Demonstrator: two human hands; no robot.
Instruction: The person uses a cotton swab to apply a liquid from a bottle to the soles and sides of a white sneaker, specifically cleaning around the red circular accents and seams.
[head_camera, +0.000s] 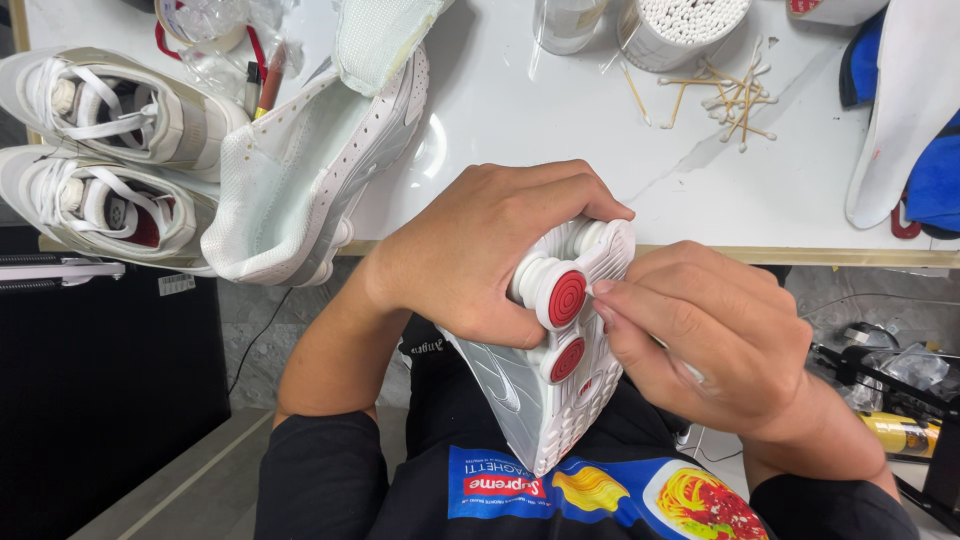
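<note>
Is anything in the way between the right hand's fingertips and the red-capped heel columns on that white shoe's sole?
Nothing visible. The left hand grips the white shoe sole-up, clear of that side. The right hand has its fingertips already at the upper red-capped column. Whether they pinch a small tool is unclear.

We see a white sneaker turned sole-up over the lap, heel toward twelve o'clock, toe toward six, with round red-capped white columns at its heel
</note>
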